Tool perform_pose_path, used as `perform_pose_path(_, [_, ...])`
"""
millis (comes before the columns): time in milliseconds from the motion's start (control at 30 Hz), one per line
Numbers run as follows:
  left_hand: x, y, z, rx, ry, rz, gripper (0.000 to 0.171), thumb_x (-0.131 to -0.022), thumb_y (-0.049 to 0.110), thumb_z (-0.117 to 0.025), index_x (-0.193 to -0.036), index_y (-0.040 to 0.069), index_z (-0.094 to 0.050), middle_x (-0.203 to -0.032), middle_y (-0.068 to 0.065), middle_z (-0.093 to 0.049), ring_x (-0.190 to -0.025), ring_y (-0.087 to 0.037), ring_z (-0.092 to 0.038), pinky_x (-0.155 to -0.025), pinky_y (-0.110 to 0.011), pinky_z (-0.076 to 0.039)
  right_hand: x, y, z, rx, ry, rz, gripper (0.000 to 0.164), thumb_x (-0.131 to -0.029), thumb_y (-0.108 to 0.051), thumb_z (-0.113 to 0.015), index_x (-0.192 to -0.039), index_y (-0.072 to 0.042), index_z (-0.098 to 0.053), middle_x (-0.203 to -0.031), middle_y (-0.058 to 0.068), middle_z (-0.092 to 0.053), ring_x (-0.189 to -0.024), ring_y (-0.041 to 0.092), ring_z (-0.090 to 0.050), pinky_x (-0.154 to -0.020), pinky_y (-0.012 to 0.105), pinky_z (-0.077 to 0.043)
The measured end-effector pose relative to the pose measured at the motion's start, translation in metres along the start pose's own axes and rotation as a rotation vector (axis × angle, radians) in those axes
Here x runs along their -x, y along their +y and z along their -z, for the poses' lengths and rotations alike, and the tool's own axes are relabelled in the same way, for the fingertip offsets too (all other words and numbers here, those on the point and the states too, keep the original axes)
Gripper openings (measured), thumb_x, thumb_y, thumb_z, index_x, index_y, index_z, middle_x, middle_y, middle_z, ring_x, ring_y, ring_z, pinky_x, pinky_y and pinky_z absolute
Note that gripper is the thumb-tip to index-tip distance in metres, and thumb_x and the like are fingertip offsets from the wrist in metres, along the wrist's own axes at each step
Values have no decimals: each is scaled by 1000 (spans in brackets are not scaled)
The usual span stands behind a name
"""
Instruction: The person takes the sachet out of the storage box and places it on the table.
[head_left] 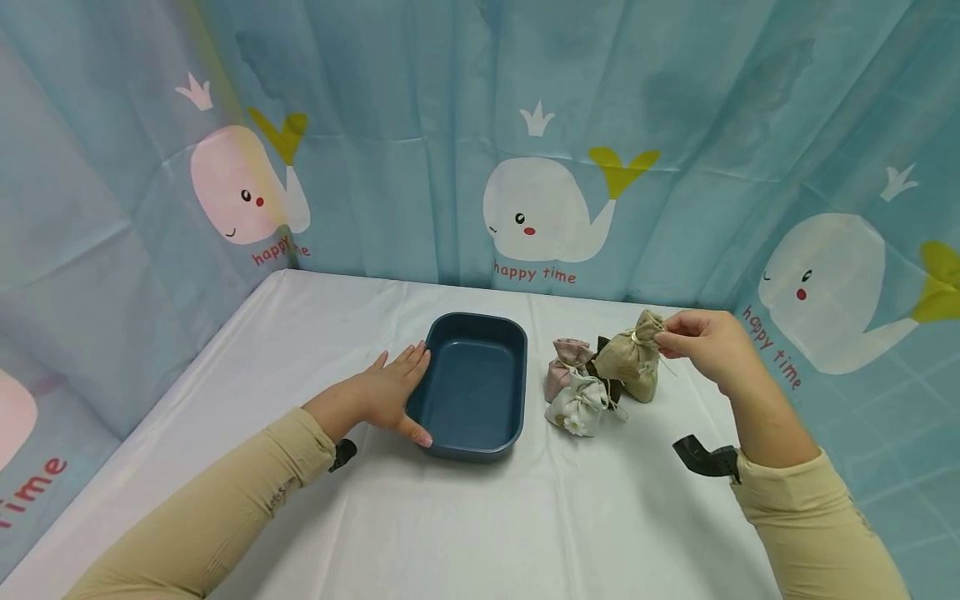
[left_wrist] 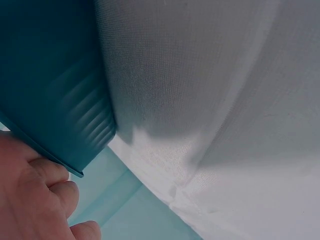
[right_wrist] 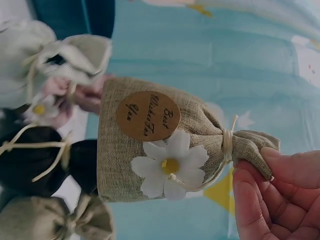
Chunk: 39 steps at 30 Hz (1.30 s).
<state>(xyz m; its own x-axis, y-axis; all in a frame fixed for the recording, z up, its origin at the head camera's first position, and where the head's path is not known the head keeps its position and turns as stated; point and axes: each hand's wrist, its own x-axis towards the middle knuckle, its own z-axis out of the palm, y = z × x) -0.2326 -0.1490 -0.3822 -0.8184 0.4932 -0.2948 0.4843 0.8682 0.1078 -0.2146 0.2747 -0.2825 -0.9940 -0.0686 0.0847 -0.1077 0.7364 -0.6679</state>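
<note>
My right hand [head_left: 701, 342] pinches the gathered top of a beige drawstring pouch [head_left: 626, 356] between thumb and fingers. In the right wrist view this held pouch [right_wrist: 150, 125] carries a round brown paper label, a white fabric daisy and a tied cream cord. It hangs over a group of small pouches: a white one [head_left: 579, 406], a pink one [head_left: 558, 379], a black one [right_wrist: 32, 160] and another beige one [head_left: 642, 386]. My left hand [head_left: 390, 387] rests with spread fingers at the left rim of a dark blue rectangular pan [head_left: 472, 400].
A white cloth [head_left: 465, 533] covers the table under the pan and pouches. Light blue curtains [head_left: 375, 183] with whale prints hang behind and at both sides of it. Black straps [head_left: 705, 458] sit at both wrists.
</note>
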Motion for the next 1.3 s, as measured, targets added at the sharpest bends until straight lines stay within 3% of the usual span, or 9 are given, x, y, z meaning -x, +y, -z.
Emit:
perform_pose_path(267, [-1,2,1,-1,3,2,138,-50,85,-55,-146,2,0,-152,-15,7,-140,-29,4,-108,-55,-3,7,22,-1,12,-21,-20,28,-90,-20,-59,-101,5,-63,-85,10,-68,-73,12,-65,-77,46,-50])
perform_pose_path(433, [-4,-1,-2,-5,1,9,137,-52,83,-57,-146,2,0,-152,-14,8,-140,-29,5,-108,-55,-3,12,29,-5,12,-61,-89,30,-90,-22,-59,-102,5,-62,-85,8,-68,-76,19,-66,-77,46,-49])
perform_pose_path(567, [-2,0,-1,0,-3,5,137,-52,83,-57,-146,1,-1,-152,-15,7,-139,-29,4,-107,-56,-3,13,37,-11,6,-92,-129,28,-89,-21,-59,-100,5,-63,-82,5,-68,-73,16,-64,-75,42,-50])
perform_pose_path(867, [-1,2,1,-18,2,2,138,-51,85,-54,-146,1,-2,-152,-15,5,-140,-28,4,-108,-55,-3,11,50,-24,-1,-146,-140,21,-88,-17,-60,-91,4,-64,-74,3,-65,-68,15,-62,-65,32,-51])
perform_pose_path(1300, [-8,-5,-9,-26,19,14,141,-46,90,-49,-147,4,1,-152,-11,10,-140,-26,4,-108,-54,-2,6,57,-50,27,-181,-147,16,-87,-14,-62,-78,0,-64,-69,2,-63,-65,14,-61,-62,32,-50])
